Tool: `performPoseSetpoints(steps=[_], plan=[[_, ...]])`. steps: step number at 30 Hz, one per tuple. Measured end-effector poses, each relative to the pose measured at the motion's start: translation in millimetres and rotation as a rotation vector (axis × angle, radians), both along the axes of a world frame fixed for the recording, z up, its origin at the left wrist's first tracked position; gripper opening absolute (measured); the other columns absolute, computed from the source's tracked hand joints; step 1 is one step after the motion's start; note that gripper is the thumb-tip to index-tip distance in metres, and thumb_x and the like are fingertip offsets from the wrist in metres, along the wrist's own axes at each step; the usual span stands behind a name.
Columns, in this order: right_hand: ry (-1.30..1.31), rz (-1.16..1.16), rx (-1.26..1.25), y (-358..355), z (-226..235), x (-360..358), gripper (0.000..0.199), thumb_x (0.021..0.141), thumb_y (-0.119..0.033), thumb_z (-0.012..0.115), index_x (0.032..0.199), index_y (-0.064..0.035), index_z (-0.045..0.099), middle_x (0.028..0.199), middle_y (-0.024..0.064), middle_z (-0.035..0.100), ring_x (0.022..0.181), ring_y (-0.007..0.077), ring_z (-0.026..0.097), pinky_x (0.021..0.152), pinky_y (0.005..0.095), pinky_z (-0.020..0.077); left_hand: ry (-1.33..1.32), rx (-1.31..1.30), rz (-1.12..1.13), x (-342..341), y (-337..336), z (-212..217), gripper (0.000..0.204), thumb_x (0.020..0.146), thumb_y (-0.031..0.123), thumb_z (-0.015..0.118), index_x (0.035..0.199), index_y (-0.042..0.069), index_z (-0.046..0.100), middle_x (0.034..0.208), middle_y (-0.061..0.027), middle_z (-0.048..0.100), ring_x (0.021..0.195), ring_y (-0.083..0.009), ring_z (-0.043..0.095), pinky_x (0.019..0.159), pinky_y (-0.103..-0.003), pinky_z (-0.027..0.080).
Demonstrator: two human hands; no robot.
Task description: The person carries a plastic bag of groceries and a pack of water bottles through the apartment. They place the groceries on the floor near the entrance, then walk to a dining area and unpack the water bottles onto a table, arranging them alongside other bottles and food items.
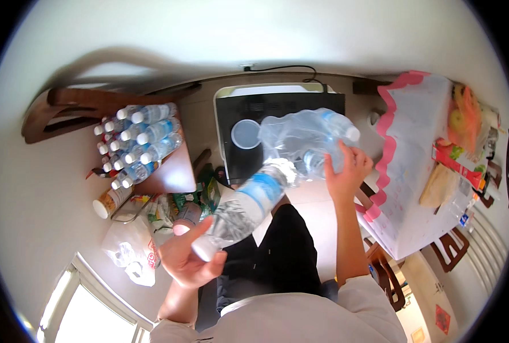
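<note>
My left hand [189, 260] is closed round the cap end of a clear water bottle [237, 211] with a blue label. The bottle slants up to the right, its base against the edge of a clear plastic wrap [289, 134]. Fingers of my right hand [349, 171] are closed on the right side of this wrap. Inside the wrap lie a white-capped bottle [337, 123] and another bottle [313, 162], partly covered by the film. Beneath the wrap is a black flat-topped appliance [240, 108], with a round translucent lid [246, 134] on it.
Several capped water bottles [146, 134] lie stacked on a chair seat [177, 171] at the left. Below them hang or stand a white plastic bag [130, 246] and packages. On the right, a table with a pink-edged cloth [412, 154] holds fruit and a red carton [457, 163].
</note>
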State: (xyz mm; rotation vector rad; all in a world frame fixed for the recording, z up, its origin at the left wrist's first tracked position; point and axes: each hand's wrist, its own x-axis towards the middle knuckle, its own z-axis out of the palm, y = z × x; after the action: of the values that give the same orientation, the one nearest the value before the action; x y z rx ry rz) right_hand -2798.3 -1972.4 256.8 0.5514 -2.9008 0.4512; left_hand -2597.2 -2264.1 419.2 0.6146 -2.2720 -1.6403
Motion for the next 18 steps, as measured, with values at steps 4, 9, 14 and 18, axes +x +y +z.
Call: performPoseSetpoints(steps=[4, 9, 14, 18], plan=[[0.011, 0.056, 0.019, -2.9, 2.6, 1.2, 0.046, 0.084, -0.028, 0.079, 0.127, -0.0163, 0.070, 0.112, 0.0101, 0.061, 0.110, 0.0335, 0.050, 0.097, 0.0477, 0.0399, -0.162, -0.123, 0.276, 42.9, -27.9, -3.7, 0.059, 0.083, 0.029, 0.085, 0.120, -0.015, 0.069, 0.078, -0.0093, 0.072, 0.069, -0.0132, 0.067, 0.064, -0.027, 0.054], [0.021, 0.081, 0.074, 0.2, 0.1, 3.8, 0.046, 0.086, -0.028, 0.078, 0.129, -0.0146, 0.068, 0.115, 0.0114, 0.061, 0.111, 0.0347, 0.049, 0.099, 0.0477, 0.0403, -0.371, 0.003, 0.523, 82.7, -76.4, -73.0, 0.043, 0.092, 0.009, 0.077, 0.129, -0.010, 0.066, 0.080, -0.0071, 0.073, 0.069, -0.0099, 0.068, 0.063, -0.024, 0.054], [0.033, 0.084, 0.107, -4.9, 0.6, 4.6, 0.045, 0.087, -0.028, 0.077, 0.129, -0.0135, 0.068, 0.116, 0.0116, 0.061, 0.112, 0.0349, 0.049, 0.099, 0.0480, 0.0417, -0.491, -0.075, 0.604, 122.1, -117.1, -189.8, 0.043, 0.093, 0.018, 0.077, 0.129, -0.005, 0.069, 0.077, -0.0070, 0.075, 0.069, -0.0094, 0.070, 0.066, -0.025, 0.056], [0.035, 0.088, 0.108, -2.7, -2.8, 6.2, 0.044, 0.088, -0.028, 0.076, 0.129, -0.0137, 0.069, 0.118, 0.0112, 0.061, 0.115, 0.0349, 0.049, 0.100, 0.0482, 0.0419, -0.485, -0.021, 0.660, 121.8, -132.7, -216.7, 0.044, 0.093, 0.020, 0.078, 0.130, -0.003, 0.069, 0.077, -0.0062, 0.075, 0.070, -0.0085, 0.070, 0.066, -0.026, 0.057]])
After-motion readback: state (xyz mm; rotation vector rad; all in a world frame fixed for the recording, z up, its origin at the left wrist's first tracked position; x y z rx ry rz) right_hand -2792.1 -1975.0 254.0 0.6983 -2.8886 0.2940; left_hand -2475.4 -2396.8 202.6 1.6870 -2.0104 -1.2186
